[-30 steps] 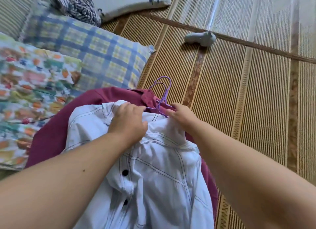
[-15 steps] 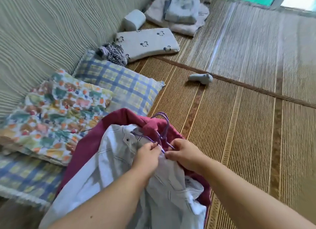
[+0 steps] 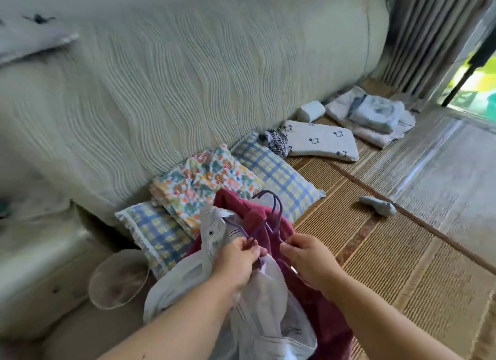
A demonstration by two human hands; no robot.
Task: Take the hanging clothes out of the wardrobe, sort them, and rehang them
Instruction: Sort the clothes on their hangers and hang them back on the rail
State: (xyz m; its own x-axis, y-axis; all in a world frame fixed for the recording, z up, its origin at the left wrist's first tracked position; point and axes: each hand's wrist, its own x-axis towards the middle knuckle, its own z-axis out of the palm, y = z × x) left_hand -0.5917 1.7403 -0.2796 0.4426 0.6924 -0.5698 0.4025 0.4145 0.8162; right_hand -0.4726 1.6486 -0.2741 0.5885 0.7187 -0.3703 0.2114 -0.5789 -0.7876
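While both hands worked low in the middle of the view, the left hand (image 3: 237,261) had its grip closed in a pinch on the thin purple wire hangers (image 3: 272,209), fingertips meeting on the wire arm that ran out of the collar of the white shirt with dark stitching (image 3: 212,233). And the right hand (image 3: 308,260), just beside it, had its grip pinched on the other wire arm, thumb against curled fingers. The hooks stood up above both hands, tilted away toward the pillows. That white shirt was bunched under the left wrist, lying over the dark red garment (image 3: 319,311), which spread beneath it toward the right forearm, at the near edge of the woven straw mat (image 3: 389,265). Behind them, against the ribbed beige upholstered panel (image 3: 188,77), a floral pillow (image 3: 204,182) overlapped a blue-and-yellow checked pillow (image 3: 279,171). Farther along were a white pillow with small dark prints (image 3: 322,142) and a folded pile of pale cloth (image 3: 373,118). A small grey object (image 3: 378,208) lay alone on the mat, well apart from the hands.
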